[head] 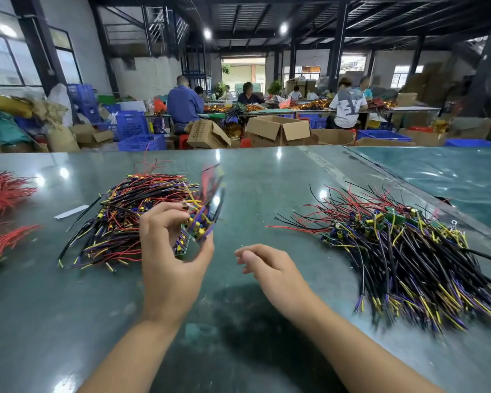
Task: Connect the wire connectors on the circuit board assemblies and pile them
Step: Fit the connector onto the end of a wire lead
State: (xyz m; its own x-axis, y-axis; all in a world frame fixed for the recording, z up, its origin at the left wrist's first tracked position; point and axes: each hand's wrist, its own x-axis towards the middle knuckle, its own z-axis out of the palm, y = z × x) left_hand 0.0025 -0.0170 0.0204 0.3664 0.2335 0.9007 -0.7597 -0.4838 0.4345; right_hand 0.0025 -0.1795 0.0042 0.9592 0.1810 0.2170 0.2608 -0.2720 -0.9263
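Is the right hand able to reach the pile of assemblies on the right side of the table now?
Probably yes. The right hand holds nothing, and only bare table lies between it and the right pile. The left hand grips its own assembly, away from that path.

The wires (211, 180) above the held circuit board (199, 229) are motion-blurred; the red wire bundle (3, 191) is cut off at the left edge.

We see a glossy green worktable (238, 321). On it lie a left pile of wired circuit boards (119, 222), a right pile of wired boards (408, 256), red wire bundles (3, 191) at the left edge, and a white strip (71, 211).
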